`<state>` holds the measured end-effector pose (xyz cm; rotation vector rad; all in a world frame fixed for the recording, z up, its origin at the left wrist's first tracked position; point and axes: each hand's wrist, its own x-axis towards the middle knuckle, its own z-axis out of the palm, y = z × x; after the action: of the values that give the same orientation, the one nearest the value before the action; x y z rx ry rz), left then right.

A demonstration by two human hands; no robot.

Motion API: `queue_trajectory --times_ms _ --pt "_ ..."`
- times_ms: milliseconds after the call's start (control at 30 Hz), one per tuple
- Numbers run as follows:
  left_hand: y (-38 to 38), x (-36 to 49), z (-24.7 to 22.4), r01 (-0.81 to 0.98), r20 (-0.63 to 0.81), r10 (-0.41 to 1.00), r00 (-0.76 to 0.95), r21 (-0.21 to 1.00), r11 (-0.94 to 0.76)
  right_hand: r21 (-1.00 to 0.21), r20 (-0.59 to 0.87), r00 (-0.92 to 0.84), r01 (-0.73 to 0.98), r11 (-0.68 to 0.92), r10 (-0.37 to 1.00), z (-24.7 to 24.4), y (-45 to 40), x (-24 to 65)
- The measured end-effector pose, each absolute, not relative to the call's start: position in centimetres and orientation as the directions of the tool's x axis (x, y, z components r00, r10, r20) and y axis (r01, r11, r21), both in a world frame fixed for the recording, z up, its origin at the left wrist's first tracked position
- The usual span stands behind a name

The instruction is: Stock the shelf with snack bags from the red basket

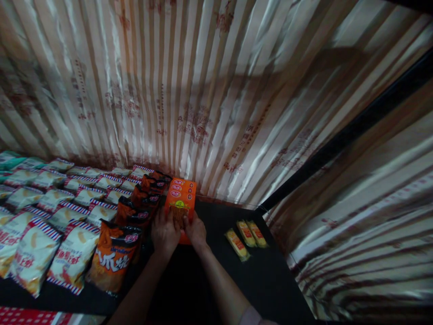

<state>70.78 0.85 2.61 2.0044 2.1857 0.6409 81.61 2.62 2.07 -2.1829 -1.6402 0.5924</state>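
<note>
An orange snack box [179,194] with pink-and-white logos and a picture of brown sticks on its front is near the back of the black table. From the left, my left hand [165,232] grips its lower part, fingers curled over the front. My right hand [196,231] holds the lower right edge. Just left of my left hand runs a row of orange-and-black snack bags [113,257]. The fingertips partly cover the box front, and its back is hidden.
Several white snack bags [72,253] with striped tops fill the left side in rows. Three small yellow packets [237,244] lie at the right on the black table [267,271]. A pleated, shiny curtain [203,90] hangs behind, with a dark pole [338,144] slanting across at right.
</note>
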Motion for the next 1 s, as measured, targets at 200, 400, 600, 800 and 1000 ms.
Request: queue_trajectory --times_ms 200,400,600,800,1000 --pt "1.2 71.4 1.5 0.912 0.23 0.972 0.045 0.387 -0.134 -0.497 -0.114 0.251 0.824 -0.274 0.961 2.0 2.5 81.5" --pt "1.5 71.4 0.4 0.882 0.231 0.963 0.136 0.415 -0.224 -0.469 -0.12 0.252 0.838 -0.279 0.96 2.1 2.4 81.3" --pt "1.5 71.3 0.2 0.897 0.243 0.959 0.146 0.376 -0.231 -0.495 -0.114 0.236 0.829 -0.261 0.965 2.6 2.3 81.3" --pt "1.5 71.3 -0.1 0.911 0.321 0.938 0.133 0.333 -0.243 -0.562 -0.07 0.231 0.795 -0.23 0.97 2.0 2.2 81.7" --pt "1.5 71.5 -0.5 0.919 0.382 0.915 0.133 0.297 -0.257 -0.569 0.036 0.198 0.81 -0.143 0.98 1.7 1.9 82.1"
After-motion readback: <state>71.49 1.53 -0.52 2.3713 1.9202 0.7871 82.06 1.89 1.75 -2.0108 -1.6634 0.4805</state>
